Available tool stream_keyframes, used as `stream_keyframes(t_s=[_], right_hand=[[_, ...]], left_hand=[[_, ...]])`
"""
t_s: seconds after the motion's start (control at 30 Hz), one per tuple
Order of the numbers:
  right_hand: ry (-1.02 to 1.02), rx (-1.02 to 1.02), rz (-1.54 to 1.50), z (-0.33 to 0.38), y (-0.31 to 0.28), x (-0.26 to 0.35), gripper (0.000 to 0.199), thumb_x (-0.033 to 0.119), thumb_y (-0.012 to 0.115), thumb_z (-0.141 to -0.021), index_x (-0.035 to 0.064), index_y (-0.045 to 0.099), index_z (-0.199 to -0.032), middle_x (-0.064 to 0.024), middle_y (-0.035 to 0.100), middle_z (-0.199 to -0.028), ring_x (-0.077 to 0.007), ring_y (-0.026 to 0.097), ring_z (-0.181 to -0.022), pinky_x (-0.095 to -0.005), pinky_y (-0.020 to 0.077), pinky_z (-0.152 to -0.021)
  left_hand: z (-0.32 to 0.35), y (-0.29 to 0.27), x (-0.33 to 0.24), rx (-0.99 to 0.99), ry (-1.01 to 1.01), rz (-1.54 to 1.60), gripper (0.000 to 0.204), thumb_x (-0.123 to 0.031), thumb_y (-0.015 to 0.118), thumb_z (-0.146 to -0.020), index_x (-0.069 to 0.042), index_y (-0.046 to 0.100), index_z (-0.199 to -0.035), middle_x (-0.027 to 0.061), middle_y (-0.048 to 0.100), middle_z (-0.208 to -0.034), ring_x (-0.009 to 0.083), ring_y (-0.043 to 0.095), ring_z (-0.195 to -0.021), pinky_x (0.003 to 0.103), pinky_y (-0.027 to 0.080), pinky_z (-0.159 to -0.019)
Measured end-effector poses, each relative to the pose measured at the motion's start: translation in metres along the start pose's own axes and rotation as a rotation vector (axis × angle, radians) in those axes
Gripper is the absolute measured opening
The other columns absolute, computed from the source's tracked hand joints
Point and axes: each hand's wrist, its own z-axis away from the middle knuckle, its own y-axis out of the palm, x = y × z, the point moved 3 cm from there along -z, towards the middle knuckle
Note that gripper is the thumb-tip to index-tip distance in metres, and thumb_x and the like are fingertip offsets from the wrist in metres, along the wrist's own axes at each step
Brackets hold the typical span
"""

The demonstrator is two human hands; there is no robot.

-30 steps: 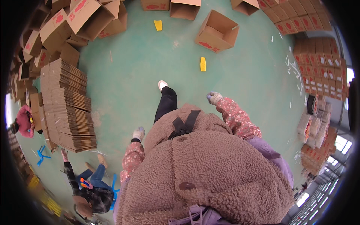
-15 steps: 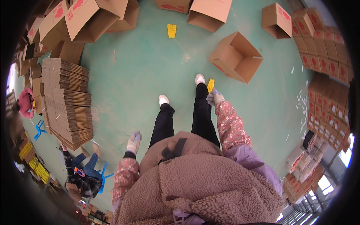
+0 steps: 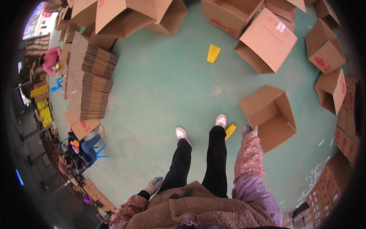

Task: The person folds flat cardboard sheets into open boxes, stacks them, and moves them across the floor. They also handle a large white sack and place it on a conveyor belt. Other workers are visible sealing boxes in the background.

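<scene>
My right hand (image 3: 249,131), in a pale glove, reaches forward beside the near left edge of an open, unfilled brown cardboard box (image 3: 272,131). Its fingers point away from me and look parted. Whether they touch the cardboard I cannot tell. My left hand (image 3: 153,186), also gloved, hangs low by my left thigh with loosely extended fingers and nothing in it. The box lies on the green floor, its opening turned up and to the right. By my right shoe is a flat yellow piece (image 3: 230,131).
Tall stacks of flattened cardboard (image 3: 89,91) stand at left. A seated person (image 3: 78,154) holds a carton there; another, in pink (image 3: 51,60), is farther back. Open boxes (image 3: 267,40) line the far side. A second yellow piece (image 3: 214,53) lies ahead. Packed cartons (image 3: 345,141) stand at right.
My right hand has moved away from the yellow piece by my shoe toward the open box. The view has shifted, and the box now appears nearer. My left hand has come beside my thigh.
</scene>
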Motion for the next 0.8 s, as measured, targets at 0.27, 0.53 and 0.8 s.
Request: stream_keyframes(t_s=[0.27,0.53,0.8], right_hand=[[-0.054,0.278,0.098,0.021,-0.004,-0.015,0.022,0.021,0.042,-0.083,0.0069,0.055,-0.092,-0.0037,0.057,-0.082,-0.0140,0.053,-0.071,-0.0241,0.0460,-0.058],[0.050,0.175,0.663,0.144,0.033,-0.083,0.019,0.021,0.051,-0.081,0.0071,0.051,-0.093,-0.0079,0.057,-0.076,-0.0181,0.055,-0.059,-0.0264,0.0448,-0.045],[-0.417,0.699,1.456,0.255,0.122,-0.130,0.028,0.020,0.053,-0.074,-0.0014,0.058,-0.092,-0.0157,0.061,-0.074,-0.0271,0.061,-0.069,-0.0356,0.0473,-0.057]], left_hand=[[0.001,0.014,-0.056,-0.171,0.190,-0.125,0.030,-0.019,0.049,-0.085,-0.003,0.051,-0.109,0.0119,0.059,-0.098,0.0210,0.055,-0.094,0.030,0.041,-0.085],[-0.012,-0.011,-0.182,-0.545,0.577,-0.042,0.030,-0.015,0.051,-0.083,-0.003,0.049,-0.110,0.0182,0.056,-0.103,0.0280,0.055,-0.095,0.034,0.042,-0.084],[-0.047,-0.051,-0.312,-0.305,0.853,0.494,0.052,-0.018,0.059,-0.080,0.002,0.034,-0.121,0.0175,0.048,-0.115,0.0234,0.050,-0.103,0.033,0.043,-0.085]])
